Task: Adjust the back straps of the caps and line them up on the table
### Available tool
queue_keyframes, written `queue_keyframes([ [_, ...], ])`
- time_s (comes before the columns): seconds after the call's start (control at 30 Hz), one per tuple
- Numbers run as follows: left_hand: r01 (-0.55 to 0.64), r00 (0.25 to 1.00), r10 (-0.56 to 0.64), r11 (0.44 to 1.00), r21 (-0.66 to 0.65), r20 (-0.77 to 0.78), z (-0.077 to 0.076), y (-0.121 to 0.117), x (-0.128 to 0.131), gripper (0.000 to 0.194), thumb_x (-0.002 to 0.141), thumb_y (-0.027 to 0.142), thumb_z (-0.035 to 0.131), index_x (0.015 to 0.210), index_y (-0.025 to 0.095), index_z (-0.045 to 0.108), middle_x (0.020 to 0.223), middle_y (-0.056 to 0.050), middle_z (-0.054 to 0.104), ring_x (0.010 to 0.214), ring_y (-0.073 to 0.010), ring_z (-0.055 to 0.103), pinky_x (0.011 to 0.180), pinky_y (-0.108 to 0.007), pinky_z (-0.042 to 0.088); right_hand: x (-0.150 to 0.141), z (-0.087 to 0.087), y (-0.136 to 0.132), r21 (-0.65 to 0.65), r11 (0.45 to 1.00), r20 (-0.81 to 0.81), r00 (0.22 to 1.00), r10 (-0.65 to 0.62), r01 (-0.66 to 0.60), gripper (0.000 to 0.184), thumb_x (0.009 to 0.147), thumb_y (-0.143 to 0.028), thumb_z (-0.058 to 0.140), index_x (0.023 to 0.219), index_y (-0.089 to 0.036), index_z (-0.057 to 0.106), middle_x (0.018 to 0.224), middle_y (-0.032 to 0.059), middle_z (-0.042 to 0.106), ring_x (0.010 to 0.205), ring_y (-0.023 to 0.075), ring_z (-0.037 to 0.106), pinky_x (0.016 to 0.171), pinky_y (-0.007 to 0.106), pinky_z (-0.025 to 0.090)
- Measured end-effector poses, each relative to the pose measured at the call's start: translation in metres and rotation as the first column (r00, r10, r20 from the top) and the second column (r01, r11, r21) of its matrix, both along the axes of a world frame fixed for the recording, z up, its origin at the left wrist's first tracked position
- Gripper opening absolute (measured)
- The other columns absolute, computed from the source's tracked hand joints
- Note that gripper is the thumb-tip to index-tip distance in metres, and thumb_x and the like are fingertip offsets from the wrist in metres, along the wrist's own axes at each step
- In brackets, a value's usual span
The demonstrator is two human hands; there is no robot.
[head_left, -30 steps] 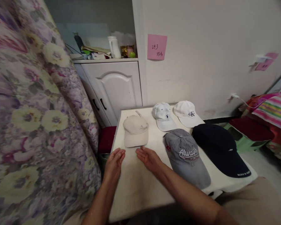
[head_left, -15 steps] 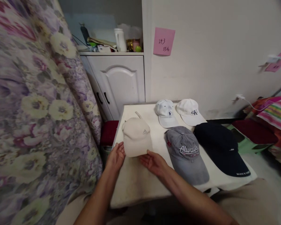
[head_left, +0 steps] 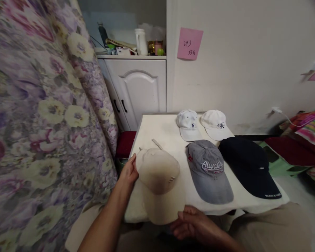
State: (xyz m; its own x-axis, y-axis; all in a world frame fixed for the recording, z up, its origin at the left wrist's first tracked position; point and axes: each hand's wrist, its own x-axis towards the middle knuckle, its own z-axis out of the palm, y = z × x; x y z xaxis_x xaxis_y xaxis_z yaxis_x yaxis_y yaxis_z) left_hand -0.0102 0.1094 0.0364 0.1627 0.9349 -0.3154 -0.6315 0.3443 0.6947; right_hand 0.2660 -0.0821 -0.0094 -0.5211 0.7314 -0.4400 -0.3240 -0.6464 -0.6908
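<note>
A beige baseball cap (head_left: 159,175) with a small logo is between my hands, its brim toward me past the table's front edge and its strap end sticking out behind. My left hand (head_left: 130,170) is closed on the left rim of the crown, some fingers hidden by the cap. At the brim's front right corner, my right hand (head_left: 190,222) pinches it between thumb and fingers. To the right lies a grey cap (head_left: 208,171) lettered "Always", apart from my hands. Beside that one is a dark navy cap (head_left: 248,166) with writing on its brim edge.
Farther back on the white table (head_left: 157,126) sit a pale cap (head_left: 189,125) and a white cap (head_left: 215,124) marked CK. A floral curtain (head_left: 55,140) hangs close on the left. Behind stands a white cabinet (head_left: 141,91); a red-topped stool (head_left: 291,150) is at right.
The beige cap has come toward me and tilted, its brim now past the front edge. My right hand has moved nearer with the brim; my left hand has taken hold of the crown's side.
</note>
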Motion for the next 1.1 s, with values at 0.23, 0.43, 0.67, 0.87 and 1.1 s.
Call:
queue_keyframes([
  [0.23, 0.009, 0.998, -0.006, 0.999, -0.052, 0.069, 0.012, -0.008, 0.005, 0.024, 0.089, 0.020, 0.057, 0.108, 0.011, 0.070, 0.079, -0.008, 0.079, 0.086, -0.0275, 0.076, 0.086, -0.037, 0.058, 0.026, 0.024, 0.024, 0.199, 0.913, 0.416, 0.874, 0.250, -0.356, 0.057, 0.081, -0.072, 0.056, 0.077, -0.015, 0.060, 0.055, 0.0013, 0.063, 0.036, 0.0104, 0.050, 0.037, 0.021, 0.036],
  [0.43, 0.017, 0.984, -0.012, 0.999, -0.028, 0.180, 0.030, -0.018, 0.003, 0.023, 0.090, 0.025, 0.057, 0.096, 0.011, 0.074, 0.084, -0.011, 0.080, 0.085, -0.0269, 0.076, 0.091, -0.039, 0.057, 0.012, 0.056, 0.092, 0.715, 0.676, 0.338, 0.757, -0.559, 0.180, 0.042, 0.083, -0.058, 0.062, 0.081, -0.017, 0.064, 0.078, 0.0037, 0.065, 0.076, 0.0176, 0.058, 0.072, 0.030, 0.045],
  [0.67, 0.001, 0.953, -0.007, 1.000, 0.019, 0.303, 0.033, -0.034, -0.006, 0.020, 0.089, 0.025, 0.058, 0.089, 0.015, 0.076, 0.090, -0.008, 0.080, 0.086, -0.0239, 0.076, 0.092, -0.035, 0.057, -0.012, 0.047, 0.126, 0.514, 0.796, 0.196, 0.859, -0.473, 0.321, 0.043, 0.079, -0.057, 0.069, 0.094, -0.016, 0.071, 0.094, 0.0065, 0.073, 0.093, 0.0234, 0.063, 0.086, 0.034, 0.046],
  [0.87, 0.109, 0.956, -0.119, 0.993, 0.053, 0.268, 0.035, -0.041, -0.009, 0.014, 0.084, 0.027, 0.067, 0.086, 0.015, 0.074, 0.076, -0.005, 0.079, 0.071, -0.0226, 0.076, 0.086, -0.035, 0.059, -0.013, 0.062, 0.114, 0.041, 0.973, -0.271, 0.939, -0.210, 0.229, 0.036, 0.071, -0.046, 0.082, 0.090, -0.017, 0.073, 0.082, 0.0034, 0.077, 0.083, 0.0194, 0.072, 0.085, 0.029, 0.052],
  [1.1, 0.009, 0.988, -0.026, 0.994, 0.107, 0.150, 0.058, -0.064, 0.007, 0.029, 0.059, 0.017, 0.087, 0.082, 0.018, 0.071, 0.071, 0.001, 0.076, 0.059, -0.0163, 0.070, 0.063, -0.024, 0.060, 0.000, 0.097, 0.094, 0.181, 0.978, -0.277, 0.960, -0.047, 0.100, 0.041, 0.062, -0.041, 0.086, 0.092, -0.017, 0.073, 0.087, 0.0070, 0.077, 0.076, 0.0190, 0.071, 0.076, 0.028, 0.055],
])
